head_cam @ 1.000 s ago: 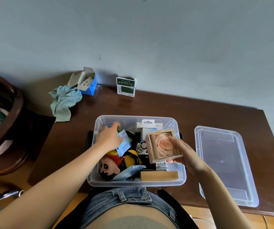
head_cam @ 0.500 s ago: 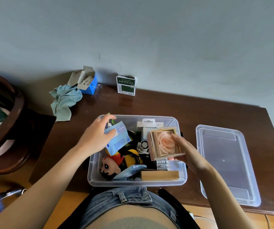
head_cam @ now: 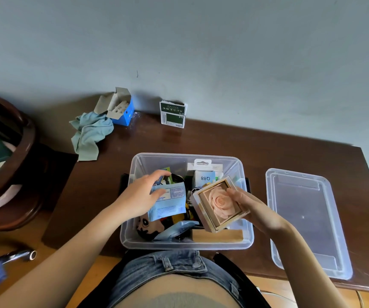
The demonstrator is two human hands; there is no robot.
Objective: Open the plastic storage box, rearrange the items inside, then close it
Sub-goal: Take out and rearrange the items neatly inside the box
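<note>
Lifting since a second ago, our left hand [head_cam: 142, 197] pinches the pale blue paper packet [head_cam: 168, 202] above the clear plastic storage box [head_cam: 132, 230] on the tabletop [head_cam: 268, 147]; our right hand [head_cam: 251, 206] grips the rose-printed square box [head_cam: 220, 203]. Rearranging continues; the clear lid [head_cam: 308, 221] waits rightward.

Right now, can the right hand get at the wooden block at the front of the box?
Probably not yet: the right hand holds the rose picture box directly above the wooden block. The block itself lies uncovered at the storage box front wall, so a freed hand could likely reach it.
</note>
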